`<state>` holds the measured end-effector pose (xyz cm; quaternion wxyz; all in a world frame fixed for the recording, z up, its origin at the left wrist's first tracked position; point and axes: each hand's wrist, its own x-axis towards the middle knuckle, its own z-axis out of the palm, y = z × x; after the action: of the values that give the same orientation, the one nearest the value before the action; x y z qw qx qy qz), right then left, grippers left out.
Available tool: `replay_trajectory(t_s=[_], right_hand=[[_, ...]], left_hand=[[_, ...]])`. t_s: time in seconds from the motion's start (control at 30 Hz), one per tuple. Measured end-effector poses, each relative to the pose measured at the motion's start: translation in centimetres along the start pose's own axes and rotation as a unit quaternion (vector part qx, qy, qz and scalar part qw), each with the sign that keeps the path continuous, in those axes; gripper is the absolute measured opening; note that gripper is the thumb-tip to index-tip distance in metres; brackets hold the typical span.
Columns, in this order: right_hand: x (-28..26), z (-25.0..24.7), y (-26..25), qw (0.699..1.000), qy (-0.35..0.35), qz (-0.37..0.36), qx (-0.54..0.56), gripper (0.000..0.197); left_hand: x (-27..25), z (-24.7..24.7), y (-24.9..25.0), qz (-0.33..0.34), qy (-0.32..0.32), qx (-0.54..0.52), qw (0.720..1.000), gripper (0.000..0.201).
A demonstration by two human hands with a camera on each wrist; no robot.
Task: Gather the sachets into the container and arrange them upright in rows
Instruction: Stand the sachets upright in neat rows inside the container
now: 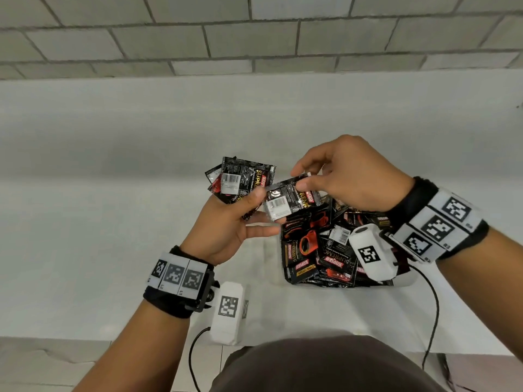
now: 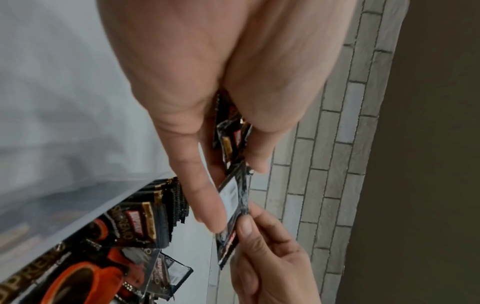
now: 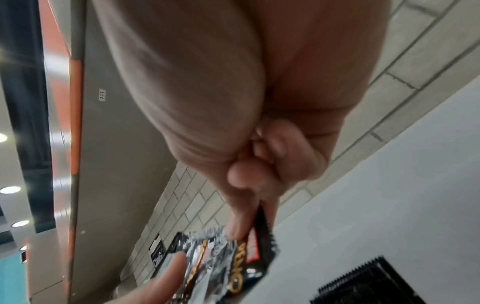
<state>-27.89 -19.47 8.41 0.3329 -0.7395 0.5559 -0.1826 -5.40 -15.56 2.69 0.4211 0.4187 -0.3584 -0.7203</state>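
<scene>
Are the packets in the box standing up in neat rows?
No, in the head view the packets lie jumbled flat in the box.

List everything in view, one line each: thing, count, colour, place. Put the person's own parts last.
sachets in the left hand: a few, exact count unclear, black with red and gold print, fanned above the table.
passed sachet: one, black with a white barcode label, between both hands.
sachets in the container: many, black and red, jumbled, not upright.
container: one, clear, on the table, right of centre.
table: one, white.
wall: grey-white brick, behind the table.
wrist cameras: two, white, with black cables.
left hand: grips the fan.
right hand: pinches the passed sachet.
</scene>
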Motion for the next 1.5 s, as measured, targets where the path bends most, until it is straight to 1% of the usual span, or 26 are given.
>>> replay_trajectory(t_s=[0.07, 0.1, 0.17, 0.23, 0.3, 0.33, 0.4, 0.47, 0.53, 0.63, 0.7, 0.77, 0.83, 0.9, 0.97, 1.0, 1.07, 1.1, 1.13, 1.17, 1.23, 1.3, 1.33, 1.4, 1.47, 1.5], right_hand=[[-0.3, -0.4, 0.1, 0.999, 0.017, 0.005, 0.045, 0.008], [-0.5, -0.7, 0.1, 0.996, 0.038, -0.001, 0.076, 0.007], [-0.9, -1.0, 0.2, 0.984, 0.085, -0.049, 0.146, 0.006], [-1.3, -1.0, 0.1, 0.963, 0.104, -0.111, 0.221, 0.006], [-1.4, -0.6, 0.0, 0.955, 0.112, -0.131, 0.241, 0.005], [-1.4, -0.2, -0.1, 0.955, 0.111, -0.125, 0.243, 0.009], [-1.2, 0.6, -0.2, 0.959, 0.086, -0.108, 0.247, 0.031], [-1.0, 1.5, -0.1, 0.970, 0.070, -0.087, 0.218, 0.051], [-0.9, 2.0, 0.2, 0.982, 0.062, -0.054, 0.172, 0.055], [-0.9, 1.9, 0.5, 0.994, 0.036, -0.011, 0.107, 0.047], [-0.9, 1.4, 0.6, 0.992, 0.009, 0.016, 0.123, 0.045], [-0.9, 0.7, 0.8, 0.991, -0.018, 0.030, 0.127, 0.032], [-1.1, 0.0, 0.9, 0.995, -0.030, 0.030, 0.086, 0.021], [-1.3, -0.6, 1.1, 0.996, -0.037, 0.034, 0.074, 0.019], [-1.6, -0.8, 1.3, 0.996, -0.046, 0.037, 0.067, 0.018], [-1.7, -0.6, 1.3, 0.997, -0.047, 0.033, 0.044, 0.017], [-1.9, 0.3, 1.3, 0.999, -0.049, 0.006, -0.023, 0.015], [-1.9, 1.0, 1.3, 0.997, -0.050, -0.012, -0.053, 0.014], [-1.8, 1.7, 1.5, 0.995, -0.053, -0.030, -0.080, 0.013], [-1.6, 2.3, 1.6, 0.992, -0.058, -0.043, -0.103, 0.012], [-1.1, 3.2, 1.9, 0.985, -0.072, -0.060, -0.146, 0.013], [-0.6, 3.7, 1.9, 0.979, -0.079, -0.068, -0.174, 0.014], [-0.4, 3.9, 1.9, 0.978, -0.080, -0.068, -0.182, 0.014], [-0.2, 4.1, 2.0, 0.977, -0.083, -0.064, -0.187, 0.014], [0.1, 4.1, 2.2, 0.976, -0.084, -0.062, -0.192, 0.013], [0.2, 4.0, 2.3, 0.976, -0.085, -0.060, -0.191, 0.012]], left_hand=[[0.0, -0.3, 0.1, -0.018, 0.022, -0.021, 0.999, 0.036], [0.0, -0.5, 0.1, -0.026, 0.034, -0.033, 0.999, 0.035], [-0.1, -0.9, 0.1, -0.038, 0.039, -0.036, 0.998, 0.034], [-0.3, -0.9, 0.0, -0.044, 0.022, -0.017, 0.999, 0.031], [-0.5, -0.7, 0.0, -0.049, -0.009, -0.003, 0.999, 0.034], [-0.6, -0.5, 0.0, -0.051, -0.023, -0.006, 0.998, 0.039], [-0.6, -0.2, 0.1, -0.056, -0.038, -0.025, 0.997, 0.048], [-0.7, 0.0, 0.2, -0.052, -0.041, -0.053, 0.996, 0.047], [-0.7, 0.2, 0.4, -0.042, -0.044, -0.073, 0.995, 0.039], [-0.7, -0.1, 0.4, -0.031, -0.046, -0.068, 0.996, 0.021], [-0.5, -0.5, 0.3, -0.029, -0.046, -0.057, 0.997, 0.013], [-0.4, -0.8, 0.2, -0.025, -0.026, -0.049, 0.998, 0.009], [-0.2, -1.2, 0.1, -0.014, 0.005, -0.036, 0.999, 0.008], [-0.3, -1.7, -0.1, 0.009, 0.040, 0.036, 0.998, 0.007], [-0.5, -2.1, -0.2, 0.038, 0.063, 0.126, 0.989, 0.006], [-0.7, -2.3, -0.1, 0.048, 0.063, 0.155, 0.985, 0.007], [-1.0, -2.5, 0.2, 0.065, 0.030, 0.223, 0.972, 0.013], [-1.3, -2.4, 0.3, 0.077, -0.005, 0.276, 0.958, 0.015], [-1.6, -2.2, 0.4, 0.096, -0.047, 0.344, 0.933, 0.015], [-2.0, -1.7, 0.5, 0.114, -0.091, 0.417, 0.897, 0.017], [-2.6, -0.3, 0.2, 0.147, -0.154, 0.547, 0.810, 0.025], [-2.8, 1.1, -0.4, 0.168, -0.199, 0.618, 0.742, 0.019], [-2.8, 1.6, -0.9, 0.185, -0.216, 0.643, 0.711, 0.017], [-2.6, 2.2, -2.2, 0.212, -0.237, 0.683, 0.657, 0.024], [-2.2, 2.7, -3.5, 0.204, -0.229, 0.727, 0.614, 0.031], [-2.0, 3.0, -4.1, 0.192, -0.220, 0.755, 0.587, 0.035]])
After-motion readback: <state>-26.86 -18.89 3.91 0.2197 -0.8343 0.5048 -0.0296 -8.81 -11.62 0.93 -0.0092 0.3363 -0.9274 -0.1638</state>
